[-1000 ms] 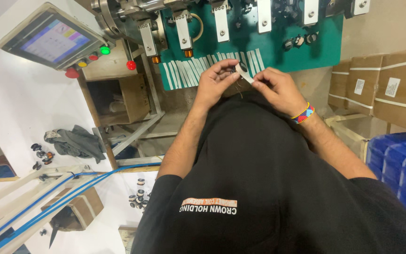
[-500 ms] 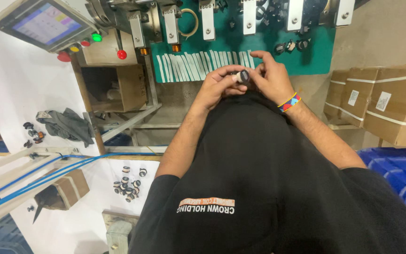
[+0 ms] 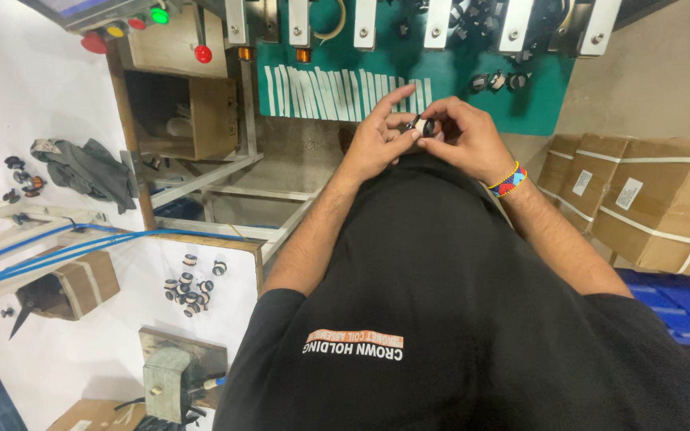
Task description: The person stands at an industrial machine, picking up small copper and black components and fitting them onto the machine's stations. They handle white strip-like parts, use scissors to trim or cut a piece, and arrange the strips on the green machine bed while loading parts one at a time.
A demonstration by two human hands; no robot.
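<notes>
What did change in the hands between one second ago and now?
One second ago the fingers held a white strip between them. Now the left hand and right hand have closed together, both pinching a small black round part. The row of white strips on the green mat and the cardboard boxes stayed as before.

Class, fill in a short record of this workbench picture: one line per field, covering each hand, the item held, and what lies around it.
Left hand: fingertips pinching a small ring-shaped part, index finger raised
Right hand: fingertips gripping the same part from the other side
Held item: small black ring-shaped part, held above the lap
Wrist: beaded bracelet on the right
Behind hands: green mat with a row of white strips
Left bench: cluster of small coils
Right: strapped cardboard boxes
</notes>
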